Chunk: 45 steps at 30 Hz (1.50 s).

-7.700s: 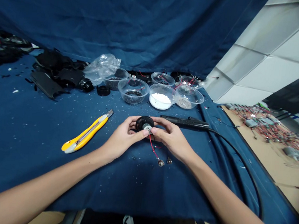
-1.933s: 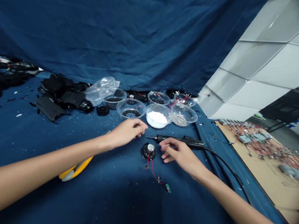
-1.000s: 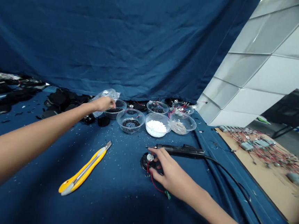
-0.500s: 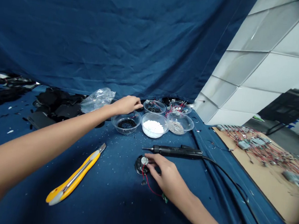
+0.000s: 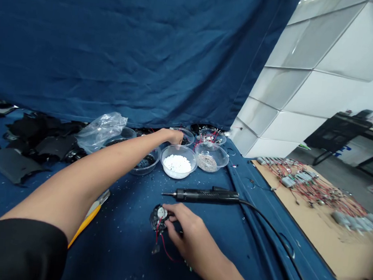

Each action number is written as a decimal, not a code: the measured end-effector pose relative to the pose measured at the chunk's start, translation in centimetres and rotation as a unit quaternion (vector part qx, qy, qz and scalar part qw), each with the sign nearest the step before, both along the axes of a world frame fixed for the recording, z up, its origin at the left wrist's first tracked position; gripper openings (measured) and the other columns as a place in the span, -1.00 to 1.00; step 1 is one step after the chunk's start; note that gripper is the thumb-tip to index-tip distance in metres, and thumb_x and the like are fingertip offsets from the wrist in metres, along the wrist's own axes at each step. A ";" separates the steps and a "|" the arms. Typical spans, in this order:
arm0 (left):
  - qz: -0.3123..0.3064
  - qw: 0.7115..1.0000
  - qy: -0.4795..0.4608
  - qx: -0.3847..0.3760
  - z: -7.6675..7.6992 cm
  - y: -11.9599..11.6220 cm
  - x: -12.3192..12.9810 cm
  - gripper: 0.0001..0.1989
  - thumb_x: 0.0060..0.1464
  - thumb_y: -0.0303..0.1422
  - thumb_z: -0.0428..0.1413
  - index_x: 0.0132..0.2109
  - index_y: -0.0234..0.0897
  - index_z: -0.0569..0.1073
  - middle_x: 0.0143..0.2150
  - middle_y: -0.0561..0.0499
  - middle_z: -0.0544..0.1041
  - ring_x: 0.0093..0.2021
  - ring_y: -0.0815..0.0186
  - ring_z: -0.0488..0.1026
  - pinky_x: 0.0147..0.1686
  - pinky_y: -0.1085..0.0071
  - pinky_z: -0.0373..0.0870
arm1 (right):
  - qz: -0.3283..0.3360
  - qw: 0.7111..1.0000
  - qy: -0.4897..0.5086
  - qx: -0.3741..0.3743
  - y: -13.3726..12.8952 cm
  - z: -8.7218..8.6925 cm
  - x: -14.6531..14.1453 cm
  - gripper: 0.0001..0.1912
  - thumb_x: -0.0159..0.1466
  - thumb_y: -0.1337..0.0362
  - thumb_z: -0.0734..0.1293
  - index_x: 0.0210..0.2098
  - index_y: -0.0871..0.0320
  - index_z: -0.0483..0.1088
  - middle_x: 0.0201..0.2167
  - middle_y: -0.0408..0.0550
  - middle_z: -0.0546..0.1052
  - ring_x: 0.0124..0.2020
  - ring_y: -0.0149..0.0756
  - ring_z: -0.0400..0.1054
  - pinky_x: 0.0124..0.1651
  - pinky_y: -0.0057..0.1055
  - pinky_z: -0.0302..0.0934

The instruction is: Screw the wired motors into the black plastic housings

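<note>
My left hand reaches into the far bowl of dark small parts. Its fingers are curled together, and whatever they hold is hidden. Low over the blue cloth, my right hand pinches the edge of a round black plastic part. A white disc sits on that part. Red wires trail from it toward a small green piece partly under my right palm. Just beyond this hand lies a black electric screwdriver, its bit pointing left.
Clear bowls hold white pieces, small metal-coloured parts and black bits. A yellow utility knife is partly behind my left arm. Black plastic shells and a clear bag lie left. Wired parts cover a board at right.
My left hand has moved right and down into the far bowl of dark parts. My right hand still grips the round part, now slightly tilted. The whole view has shifted.
</note>
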<state>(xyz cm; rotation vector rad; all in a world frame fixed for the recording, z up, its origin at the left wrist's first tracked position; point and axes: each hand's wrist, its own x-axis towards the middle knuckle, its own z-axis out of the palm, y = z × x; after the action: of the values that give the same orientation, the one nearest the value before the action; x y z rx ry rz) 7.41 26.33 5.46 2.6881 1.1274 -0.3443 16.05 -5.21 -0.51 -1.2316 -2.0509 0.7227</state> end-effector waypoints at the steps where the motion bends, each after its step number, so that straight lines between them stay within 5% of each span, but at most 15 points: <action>1: 0.004 1.000 0.009 -0.004 -0.2 0.2 0.2 -0.84 0.02 -0.36 0.23 -0.26 -0.40 0.53 -0.29 -0.04 0.56 -0.28 0.27 0.47 -0.19 0.28 0.39 | 0.002 1.000 0.000 -0.003 0.0 0.0 0.0 -0.62 0.30 0.38 0.20 0.10 0.11 0.29 -0.07 -0.05 0.47 -0.09 -0.31 0.41 0.02 -0.33 0.33; 9: 0.020 0.999 -0.022 0.011 -1.1 0.6 0.3 -0.87 0.03 -0.37 0.21 -0.32 -0.38 0.53 -0.33 -0.04 0.55 -0.27 0.27 0.48 -0.18 0.33 0.37 | 0.006 1.000 -0.020 0.004 -0.3 0.6 0.1 -0.62 0.30 0.40 0.16 0.11 0.17 0.29 -0.05 0.01 0.46 -0.03 -0.26 0.38 0.09 -0.28 0.30; 15: 0.022 0.999 -0.042 0.011 -1.1 0.6 0.2 -0.86 0.06 -0.34 0.21 -0.32 -0.37 0.51 -0.36 -0.01 0.54 -0.31 0.31 0.47 -0.18 0.31 0.39 | 0.033 0.996 -0.081 0.017 -1.0 1.6 -0.3 -0.31 0.20 0.41 0.25 0.31 0.09 0.07 0.16 0.06 0.26 0.11 -0.18 0.28 0.12 -0.29 0.29; 20: 0.040 0.994 -0.099 0.025 -0.6 0.6 0.0 -0.83 0.11 -0.32 0.19 -0.32 -0.37 0.51 -0.33 -0.01 0.55 -0.31 0.31 0.49 -0.18 0.31 0.40 | 0.029 0.999 -0.037 0.024 -0.7 1.2 -0.5 -0.61 0.33 0.21 0.23 0.13 0.12 0.33 0.05 0.05 0.35 0.05 -0.27 0.32 0.14 -0.38 0.24; 29: 0.066 0.945 -0.298 0.117 0.4 -1.2 -1.1 -0.90 0.05 -0.42 0.15 -0.35 -0.32 0.56 -0.29 -0.05 0.60 -0.26 0.28 0.49 -0.27 0.48 0.29 | 0.000 0.997 0.080 -0.002 0.1 1.0 -0.1 -0.75 0.38 0.27 0.15 -0.17 0.16 0.45 -0.17 -0.01 0.48 -0.10 -0.34 0.38 0.03 -0.40 0.26; 34: 0.074 0.898 -0.400 0.168 2.0 -5.6 -2.4 -0.86 0.14 -0.43 0.07 -0.26 -0.35 0.53 -0.34 -0.02 0.58 -0.33 0.34 0.46 -0.28 0.48 0.30 | 0.017 0.966 0.215 -0.144 1.0 0.8 0.5 -0.77 0.28 0.35 0.20 -0.17 0.16 0.47 -0.13 -0.02 0.53 -0.10 -0.33 0.43 0.01 -0.35 0.33; 40: 0.082 0.822 -0.505 0.249 2.2 -16.0 -6.9 -0.79 0.23 -0.36 0.05 -0.14 -0.30 0.57 -0.20 -0.03 0.56 -0.19 0.31 0.44 -0.14 0.43 0.31 | 0.067 0.909 0.305 -0.276 1.5 1.2 1.8 -0.65 0.14 0.37 0.15 -0.18 0.27 0.49 -0.09 0.06 0.54 0.02 -0.26 0.40 0.18 -0.22 0.21; 45: 0.098 0.818 -0.506 0.255 -0.4 -24.8 -11.3 -0.72 0.25 -0.38 0.04 0.07 -0.20 0.49 -0.23 0.00 0.47 -0.22 0.35 0.40 -0.17 0.43 0.31 | 0.049 0.961 0.182 -0.200 0.5 1.6 1.3 -0.68 0.18 0.21 0.33 -0.11 0.22 0.39 -0.07 0.03 0.51 -0.07 -0.30 0.42 0.07 -0.29 0.27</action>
<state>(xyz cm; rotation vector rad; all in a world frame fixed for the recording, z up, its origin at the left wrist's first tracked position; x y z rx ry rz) -3.88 1.56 5.05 2.4061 1.1516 1.4328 17.39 -4.67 1.13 -1.1062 -1.7169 1.3550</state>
